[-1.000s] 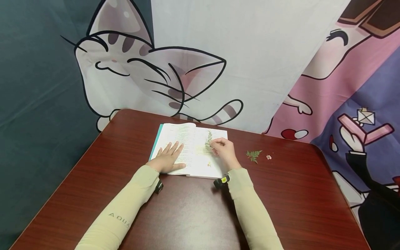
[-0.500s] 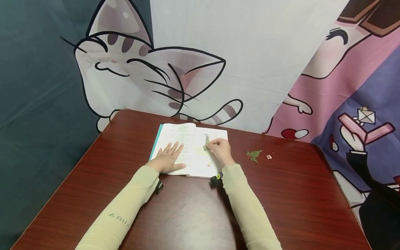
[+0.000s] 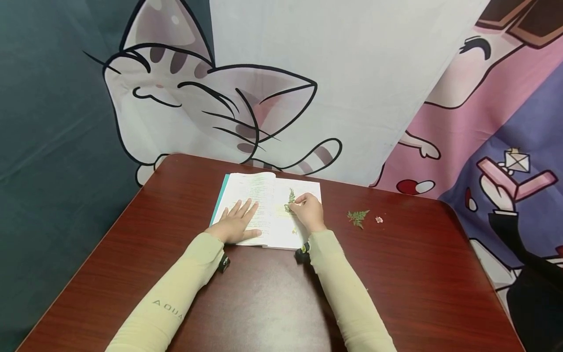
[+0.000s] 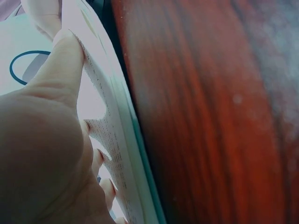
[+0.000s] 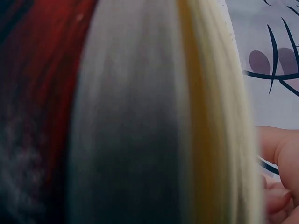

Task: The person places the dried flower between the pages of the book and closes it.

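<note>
An open book [image 3: 286, 238] with a teal cover edge lies toward the far side of the table. My left hand [image 3: 235, 226] presses flat on its left page, fingers spread; the left wrist view shows the palm and thumb [image 4: 67, 60] along the printed page. Over the right page, my right hand [image 3: 310, 213] pinches a green fern leaf [image 3: 292, 195] near its lower end. A small pale-yellow pressed flower [image 3: 294, 230] sits lower on that page. In the right wrist view the book's page edges [image 5: 215, 116] loom blurred, hiding most of the right hand [image 5: 282, 172] and the leaf.
Right of the book, a second fern leaf [image 3: 358, 218] and a small pinkish-white flower [image 3: 379, 220] lie on the reddish-brown table [image 3: 264, 303]. Behind the table hangs a printed cartoon cloth [image 3: 360, 78].
My right hand has shifted left and slightly down with the fern leaf, bringing it nearer the book's centre fold. The left hand stays in place.
</note>
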Motion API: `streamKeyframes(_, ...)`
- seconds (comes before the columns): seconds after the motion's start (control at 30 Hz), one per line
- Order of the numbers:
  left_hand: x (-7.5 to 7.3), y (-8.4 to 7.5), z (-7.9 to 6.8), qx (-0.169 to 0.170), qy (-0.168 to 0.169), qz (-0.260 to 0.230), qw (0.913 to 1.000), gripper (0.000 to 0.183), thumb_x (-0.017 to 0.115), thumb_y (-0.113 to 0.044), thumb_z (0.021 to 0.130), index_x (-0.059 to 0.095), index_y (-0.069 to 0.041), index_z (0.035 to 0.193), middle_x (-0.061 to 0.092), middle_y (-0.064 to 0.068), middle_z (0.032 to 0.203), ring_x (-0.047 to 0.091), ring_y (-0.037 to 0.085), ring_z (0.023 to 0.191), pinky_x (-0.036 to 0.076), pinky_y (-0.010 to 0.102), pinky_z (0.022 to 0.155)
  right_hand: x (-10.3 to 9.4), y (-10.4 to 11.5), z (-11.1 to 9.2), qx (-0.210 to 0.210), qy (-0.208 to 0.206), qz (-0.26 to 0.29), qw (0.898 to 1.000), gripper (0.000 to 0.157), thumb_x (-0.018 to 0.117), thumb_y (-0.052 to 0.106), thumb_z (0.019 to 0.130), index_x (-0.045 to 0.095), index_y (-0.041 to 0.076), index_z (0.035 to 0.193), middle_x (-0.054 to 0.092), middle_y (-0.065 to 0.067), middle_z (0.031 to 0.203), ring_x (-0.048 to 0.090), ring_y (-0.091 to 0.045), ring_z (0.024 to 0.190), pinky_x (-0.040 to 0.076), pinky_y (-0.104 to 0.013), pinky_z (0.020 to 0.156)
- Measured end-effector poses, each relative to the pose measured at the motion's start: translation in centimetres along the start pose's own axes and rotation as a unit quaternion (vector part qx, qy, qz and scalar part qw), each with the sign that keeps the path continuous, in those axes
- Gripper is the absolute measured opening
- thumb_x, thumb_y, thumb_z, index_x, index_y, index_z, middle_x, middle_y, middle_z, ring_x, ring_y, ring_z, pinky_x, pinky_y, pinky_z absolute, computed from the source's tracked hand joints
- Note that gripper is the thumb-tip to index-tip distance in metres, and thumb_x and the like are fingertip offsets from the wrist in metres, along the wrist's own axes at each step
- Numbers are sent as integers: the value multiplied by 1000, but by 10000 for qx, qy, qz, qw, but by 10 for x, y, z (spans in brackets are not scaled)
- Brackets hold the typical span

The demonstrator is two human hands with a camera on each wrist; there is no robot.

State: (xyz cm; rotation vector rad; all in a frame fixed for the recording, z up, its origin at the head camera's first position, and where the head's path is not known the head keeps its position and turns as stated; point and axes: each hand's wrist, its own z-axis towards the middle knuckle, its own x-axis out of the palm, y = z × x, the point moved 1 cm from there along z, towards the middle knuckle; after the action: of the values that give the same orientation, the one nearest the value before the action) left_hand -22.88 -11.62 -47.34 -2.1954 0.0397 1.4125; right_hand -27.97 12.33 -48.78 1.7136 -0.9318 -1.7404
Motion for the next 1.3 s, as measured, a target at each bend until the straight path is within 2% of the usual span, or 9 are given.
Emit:
streamKeyframes(0.2, -3, -1, -1, -1, -18, -29, 10000, 88, 49, -55, 103, 6, -8, 164, -4, 18, 169, -6, 43, 154, 0, 65, 119, -3, 0, 2, -107, -122, -35, 9999, 21, 80, 22, 86, 65, 8, 92, 56, -5, 77, 51, -21, 69, 44, -34, 63)
streamKeyframes(0.33, -4, -2, -1, -16, -9, -32, 10000, 88, 49, -55, 103, 5, -8, 164, -4, 18, 169, -7, 43, 154, 0, 65, 119, -4, -2, 2, -168, -80, 193, 9996, 21, 80, 23, 87, 66, 8, 93, 56, -4, 76, 50, -21, 68, 43, -33, 62)
streamKeyframes(0.5, -2, 0, 0, -26, 2, -47, 10000, 89, 48, -56, 103, 4, -9, 164, -6, 16, 169, -8, 41, 154, -1, 65, 119, -6, -7, 1, -152, 98, 823, 9964, 18, 77, 20, 90, 66, 8, 96, 56, -4, 78, 51, -17, 66, 45, -30, 60)
streamKeyframes(0.67, -1, 0, -1, -8, -16, -84, 10000, 88, 49, -55, 103, 4, -9, 164, -6, 16, 170, -8, 42, 154, -2, 65, 119, -13, -7, -4, -10, 282, 1659, 9857, 13, 71, 11, 95, 67, 3, 104, 61, -7, 79, 57, -16, 62, 49, -27, 57)
streamKeyframes(0.83, -1, 0, -2, 6, -14, -110, 9999, 88, 49, -55, 103, 4, -10, 164, -5, 16, 170, -8, 42, 154, -2, 64, 120, -24, -6, -10, 69, 228, 1968, 9802, 18, 67, 7, 95, 65, -1, 111, 60, -7, 76, 57, -14, 56, 47, -24, 53)
streamKeyframes(1.03, -1, -1, -2, -2, 24, -101, 9999, 88, 49, -55, 103, 4, -10, 164, -6, 15, 170, -8, 41, 154, -2, 63, 120, -43, -9, -21, 70, -100, 1612, 9868, 23, 66, 10, 95, 65, -1, 115, 60, -8, 86, 60, -18, 64, 48, -25, 56)
streamKeyframes(1.2, 1, 0, 0, 6, 28, -50, 10000, 89, 48, -55, 103, 3, -9, 164, -6, 16, 169, -9, 42, 154, -1, 64, 120, -54, -15, -31, 135, -325, 991, 9945, 28, 66, 13, 94, 66, 0, 119, 65, -14, 98, 61, -27, 84, 49, -32, 66)
streamKeyframes(1.3, 2, 1, 0, 2, 12, 6, 10000, 89, 48, -55, 103, 2, -9, 164, -6, 16, 169, -8, 41, 154, -1, 64, 120, -57, -20, -34, 246, -289, 681, 9970, 33, 66, 14, 94, 65, -1, 124, 64, -18, 109, 60, -32, 100, 52, -40, 78)
